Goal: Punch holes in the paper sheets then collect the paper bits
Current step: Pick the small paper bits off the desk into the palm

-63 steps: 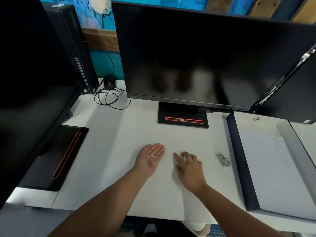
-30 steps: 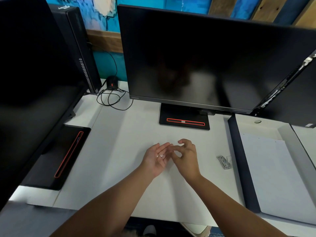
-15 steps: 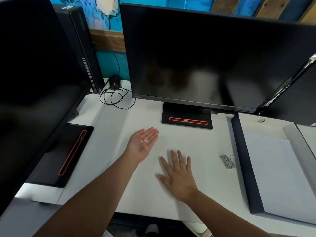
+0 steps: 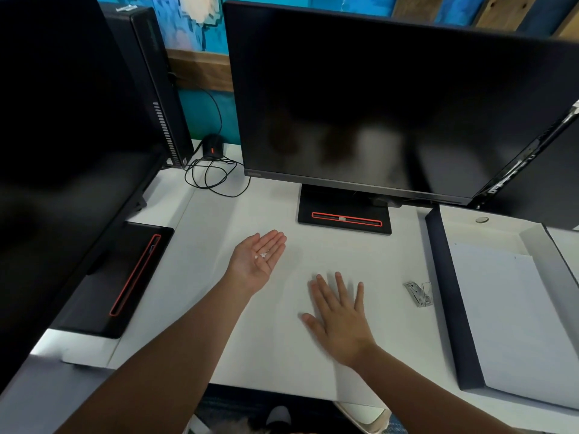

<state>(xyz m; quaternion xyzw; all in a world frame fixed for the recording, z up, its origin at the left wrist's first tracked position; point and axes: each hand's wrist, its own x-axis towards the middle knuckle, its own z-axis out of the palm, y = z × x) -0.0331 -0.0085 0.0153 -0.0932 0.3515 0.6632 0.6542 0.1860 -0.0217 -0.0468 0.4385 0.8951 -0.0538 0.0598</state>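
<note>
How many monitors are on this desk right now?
3: the left monitor fills the left edge, the centre monitor stands in the middle, the right monitor is cropped at right; more may sit off-frame.

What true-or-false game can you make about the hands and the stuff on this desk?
1. The left hand is palm up with paper bits on it. True.
2. The right hand grips the punch. False: its fingers are straight and spread over the desk, and the punch lies apart, to its right.
3. The monitor shows a cartoon. False: its screen is dark.
4. A paper sheet lies in the tray on the right. True.
</note>
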